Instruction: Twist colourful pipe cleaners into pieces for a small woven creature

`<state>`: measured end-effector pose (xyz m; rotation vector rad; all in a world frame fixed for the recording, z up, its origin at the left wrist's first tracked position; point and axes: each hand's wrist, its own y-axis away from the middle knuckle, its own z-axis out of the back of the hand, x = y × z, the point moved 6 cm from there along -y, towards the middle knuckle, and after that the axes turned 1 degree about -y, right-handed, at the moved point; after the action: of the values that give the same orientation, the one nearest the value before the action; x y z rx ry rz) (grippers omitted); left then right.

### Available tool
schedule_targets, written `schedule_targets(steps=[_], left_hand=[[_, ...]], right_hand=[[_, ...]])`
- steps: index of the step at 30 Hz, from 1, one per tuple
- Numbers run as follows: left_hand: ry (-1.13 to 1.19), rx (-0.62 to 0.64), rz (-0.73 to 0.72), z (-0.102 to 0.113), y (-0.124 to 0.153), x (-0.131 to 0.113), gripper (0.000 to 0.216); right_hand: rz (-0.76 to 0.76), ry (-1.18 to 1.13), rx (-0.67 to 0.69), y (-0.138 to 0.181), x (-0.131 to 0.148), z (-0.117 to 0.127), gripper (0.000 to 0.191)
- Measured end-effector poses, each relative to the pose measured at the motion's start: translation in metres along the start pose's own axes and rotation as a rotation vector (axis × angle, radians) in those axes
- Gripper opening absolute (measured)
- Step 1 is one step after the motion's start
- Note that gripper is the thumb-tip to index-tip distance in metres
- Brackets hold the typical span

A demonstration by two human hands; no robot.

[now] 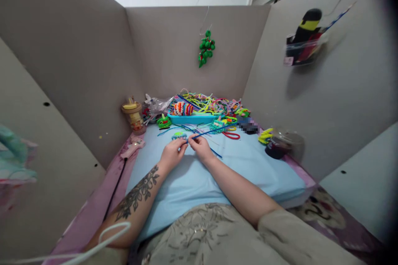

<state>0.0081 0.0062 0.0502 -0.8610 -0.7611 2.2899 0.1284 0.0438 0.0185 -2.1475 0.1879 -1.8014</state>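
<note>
My left hand [173, 153] is closed, its fingertips pinched on a small blue-and-green pipe-cleaner piece [179, 135]. My right hand [201, 149] sits close beside it, thumb and fingers pinching a dark blue pipe cleaner [214, 129] that sticks out to the upper right. Where the two hands meet, the fingers hide how the pipe cleaner joins the piece. Another blue end [217, 153] shows past my right hand, near the light blue cloth surface [248, 174]. Just beyond the hands lie a green pipe-cleaner figure [163, 121] and a turquoise one [217, 125].
A blue tray [195, 119] heaped with coloured pipe cleaners stands at the back. On the left are a lidded cup [133, 116] and a pink corded device [133, 147]. A dark jar [276, 147] stands right. A white cable [105, 234] crosses my left forearm. Grey panels surround the table.
</note>
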Motion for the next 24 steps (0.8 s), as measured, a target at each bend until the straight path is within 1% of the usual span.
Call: schedule_targets(steps=[3,7,9,12,13,15,17,18,21,24], left_hand=[[0.076,0.066,0.118,-0.005,-0.002,0.006,0.019],[0.154,0.057,0.316,-0.008,-0.001,0.017,0.022],[0.222,0.076,0.383,-0.011,0.000,0.020,0.023],[0.363,0.128,0.430,-0.018,0.001,0.020,0.024],[0.393,0.114,0.443,-0.018,0.000,0.020,0.025],[0.418,0.030,0.463,-0.012,-0.001,0.022,0.026],[0.427,-0.073,0.455,-0.003,-0.003,0.023,0.032],[0.440,-0.100,0.440,0.000,-0.004,0.024,0.034],[0.531,-0.096,0.445,0.002,-0.005,0.028,0.031],[0.661,-0.119,0.543,-0.001,-0.003,0.040,0.030]], right_hand=[[0.026,-0.017,0.029,0.000,0.002,-0.004,0.024],[0.006,0.013,0.090,0.000,-0.002,-0.008,0.022],[0.039,0.050,0.084,0.000,-0.001,-0.006,0.021],[0.132,0.146,0.019,0.000,0.006,0.000,0.016],[0.149,0.184,-0.007,0.000,0.008,0.002,0.015],[0.162,0.262,-0.031,0.002,0.010,0.003,0.015],[0.190,0.348,0.011,0.004,0.013,-0.001,0.015],[0.216,0.391,0.052,0.006,0.014,-0.005,0.016],[0.286,0.490,0.145,0.011,0.017,-0.015,0.016],[0.278,0.518,0.103,0.011,0.015,-0.013,0.014]])
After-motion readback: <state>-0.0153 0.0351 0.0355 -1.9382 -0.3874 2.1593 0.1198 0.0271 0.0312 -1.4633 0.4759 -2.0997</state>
